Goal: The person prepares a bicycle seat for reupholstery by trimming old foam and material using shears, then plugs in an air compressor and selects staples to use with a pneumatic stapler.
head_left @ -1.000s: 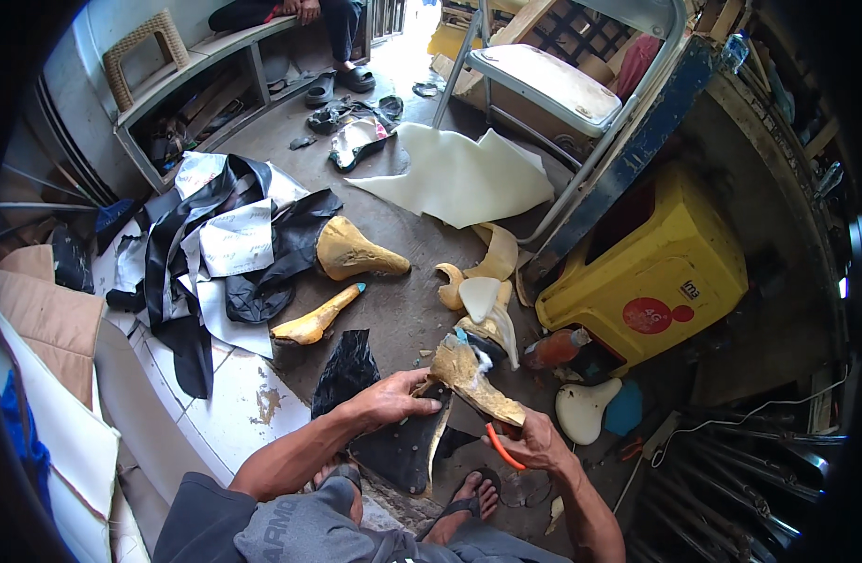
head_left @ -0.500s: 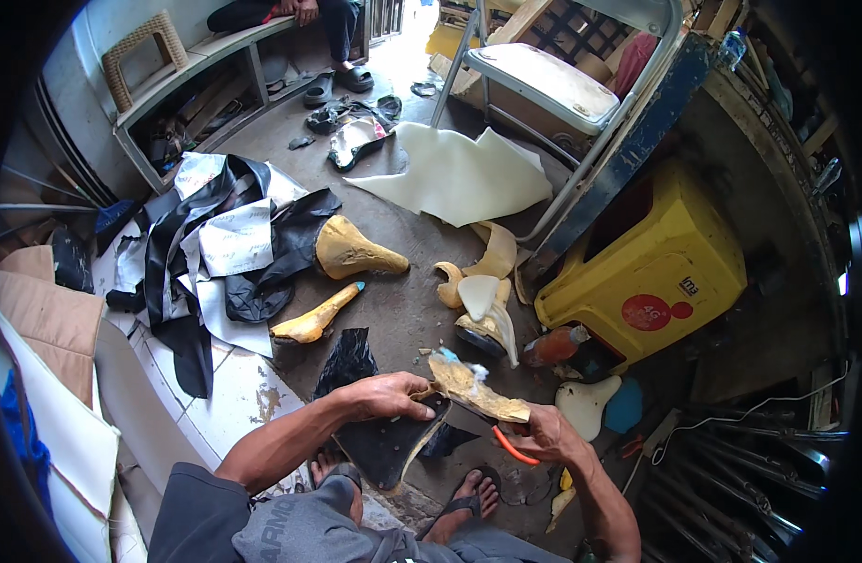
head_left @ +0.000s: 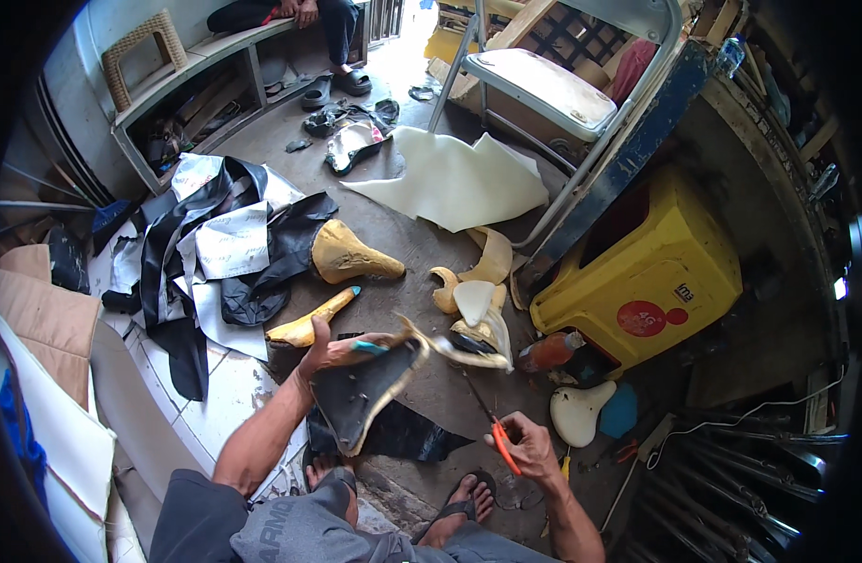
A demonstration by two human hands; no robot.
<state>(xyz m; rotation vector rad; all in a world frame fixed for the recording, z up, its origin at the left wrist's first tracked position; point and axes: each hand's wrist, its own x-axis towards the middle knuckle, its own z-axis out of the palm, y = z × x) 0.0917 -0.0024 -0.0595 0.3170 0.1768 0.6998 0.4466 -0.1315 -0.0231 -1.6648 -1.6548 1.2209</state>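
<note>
a grey metal folding chair with a pale seat (head_left: pixel 544 91) stands well beyond the right hand (head_left: pixel 529 446), ahead and slightly to its right
nearer on that side, a yellow plastic stool with a red round mark (head_left: pixel 680 281) lies tipped over, ahead and right of the same hand
a heap of black and white sheet material (head_left: pixel 234 249) spreads ahead and left of the left hand (head_left: pixel 342 352), and a cream, ragged-edged foam sheet (head_left: pixel 450 178) lies flat farther ahead, to its right
the black, saddle-shaped piece with a pale rim (head_left: pixel 361 389) is at the left hand, tilted, just below its fingers; the thumb is raised clear and the fingers run along the upper edge, though how tightly they grip cannot be told
a blurred yellowish strip (head_left: pixel 468 354) reaches out right of the left hand from that upper edge
under the piece, below the left hand, is a glossy black sheet (head_left: pixel 417 436)
a rounded tan-yellow saddle form (head_left: pixel 351 253) lies just ahead of the left hand, and a cream-white saddle form (head_left: pixel 576 413) near the right hand, on its right
the right hand is curled around an orange-handled tool with a thin dark shaft (head_left: pixel 502 448), which points up and left, away from the palm
</note>
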